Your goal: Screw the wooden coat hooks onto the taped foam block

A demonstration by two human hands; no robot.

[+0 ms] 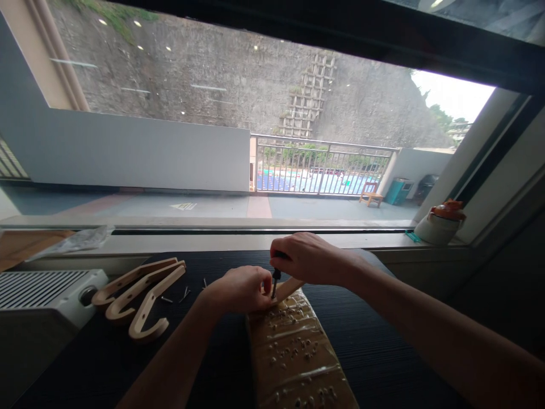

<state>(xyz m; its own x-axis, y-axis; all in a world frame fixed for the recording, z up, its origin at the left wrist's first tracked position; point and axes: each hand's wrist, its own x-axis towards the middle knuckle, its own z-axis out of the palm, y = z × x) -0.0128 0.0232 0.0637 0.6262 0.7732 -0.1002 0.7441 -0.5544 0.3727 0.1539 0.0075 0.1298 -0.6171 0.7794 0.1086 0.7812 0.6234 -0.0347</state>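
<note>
My right hand (304, 258) is wrapped round the dark handle of a screwdriver (276, 278), which points down with its tip at a pale wooden hook (290, 289). That hook lies on the far end of a long block wrapped in clear tape (298, 346), whose top is pitted with many small holes. My left hand (240, 289) is closed at the hook's near end, fingers bunched beside the screwdriver tip. Those fingers hide part of the hook and any screw under the tip.
Several wooden hooks (149, 307) lie on the black table (361, 341) to the left, with loose screws (185, 294) beside them. A white heater (51, 289) stands at the far left. On the windowsill are a pot (440, 224) and plastic wrapping (80, 241).
</note>
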